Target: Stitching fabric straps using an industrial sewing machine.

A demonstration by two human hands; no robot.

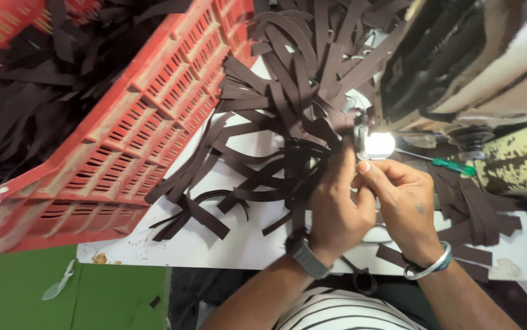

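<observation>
My left hand, with a grey watch at the wrist, and my right hand, with a metal bangle, meet under the sewing machine's bright lamp. The fingers of both pinch a dark brown strap piece at the presser foot; the exact grip is hidden by the knuckles. A heap of dark brown straps fans out on the white table just left of my hands.
A red slatted plastic crate full of dark straps stands at the left. The worn sewing machine body fills the upper right. A green-handled screwdriver lies beside it, with more straps at the right. The floor is green.
</observation>
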